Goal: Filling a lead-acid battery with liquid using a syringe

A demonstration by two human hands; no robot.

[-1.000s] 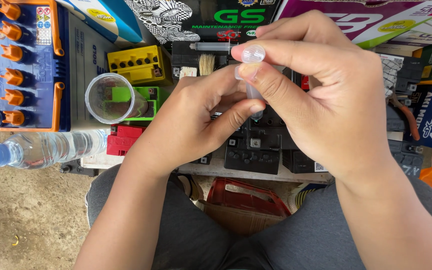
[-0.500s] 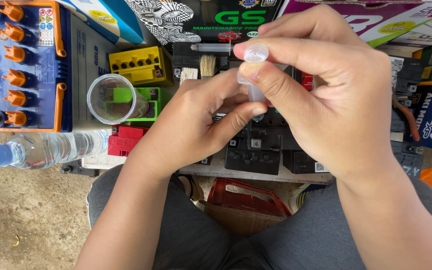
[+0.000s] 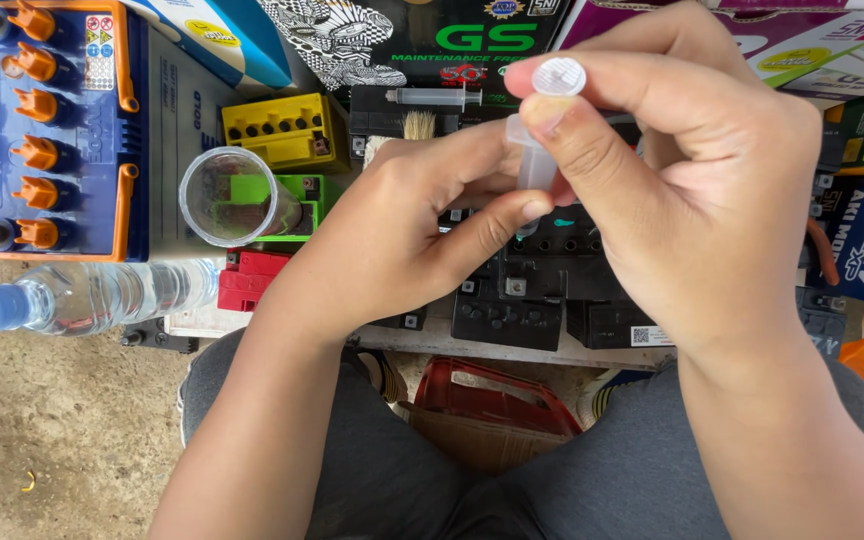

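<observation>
Your right hand (image 3: 692,190) pinches a small clear tube (image 3: 535,165) near its cap; your left hand (image 3: 402,230) pinches its lower end. It's light, probably slippery plastic: grip the barrel.

Both forearms reach forward, hands meeting at centre. Left hand (image 3: 402,235) pinches with thumb and fingers — right hand (image 3: 692,190) curls above, fingertips closed.
</observation>
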